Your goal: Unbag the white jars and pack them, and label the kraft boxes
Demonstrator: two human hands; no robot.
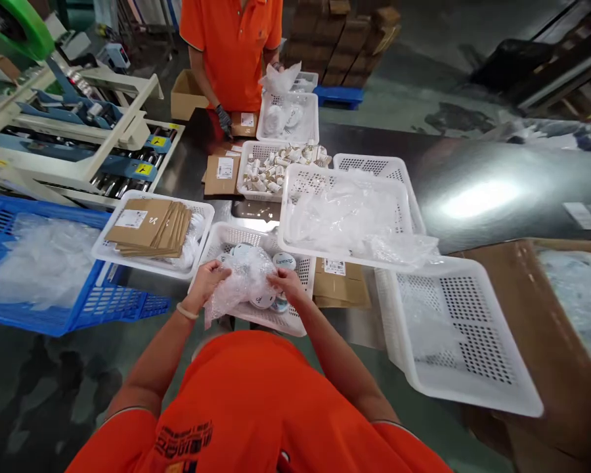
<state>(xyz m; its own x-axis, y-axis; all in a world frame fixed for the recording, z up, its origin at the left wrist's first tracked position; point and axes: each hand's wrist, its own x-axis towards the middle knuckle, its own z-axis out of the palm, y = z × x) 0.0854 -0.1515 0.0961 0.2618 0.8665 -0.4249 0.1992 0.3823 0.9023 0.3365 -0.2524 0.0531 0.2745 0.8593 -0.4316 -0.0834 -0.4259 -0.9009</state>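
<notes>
Wrap (249, 277) btwn fingers (278, 279), o/ bskt rim (293, 324)

One word just legible from here — the rest too small for me.
On a round white piece (284, 261) in the basket (303, 322) I make out dark lettering that seems to say "beauty", its start blurred. The flat brown cartons (152, 226) at left carry a white curled mark and a printed white label (131, 219); more labels sit on the cartons by the co-worker's side (224, 168), all unreadable to me. I see black symbols on the machine's yellow stickers (144, 169) — and dark characters on the orange shirt (251, 401), which I can't read.
</notes>
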